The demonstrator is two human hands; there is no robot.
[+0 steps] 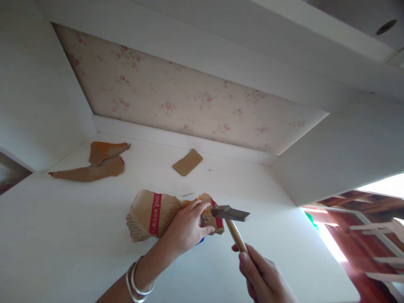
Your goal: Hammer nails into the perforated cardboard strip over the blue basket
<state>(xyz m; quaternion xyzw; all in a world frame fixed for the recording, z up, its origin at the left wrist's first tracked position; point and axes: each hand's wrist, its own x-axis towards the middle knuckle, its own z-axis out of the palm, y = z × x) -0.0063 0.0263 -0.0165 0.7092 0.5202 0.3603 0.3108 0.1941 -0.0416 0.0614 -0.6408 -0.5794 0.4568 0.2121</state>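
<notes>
My left hand [186, 225] lies on a torn piece of brown cardboard [143, 210] with a red printed band and many small holes. Its thumb and forefinger curve around a patch of small dark spots near the cardboard's right end; whether something thin stands between them I cannot make out. In my right hand [260, 271] is a hammer [232, 212], gripped by its wooden handle. The metal head hangs above the cardboard's right edge, beside my left fingertips. A bit of something blue [201, 240] shows from under the cardboard.
Behind the cardboard, a thin nail-like piece [187, 194] lies on the white surface [101, 261]. Farther back are a small perforated cardboard rectangle [188, 162] and torn cardboard scraps [94, 170]. White panels enclose the sides, with a floral-patterned panel [189, 101] at the back.
</notes>
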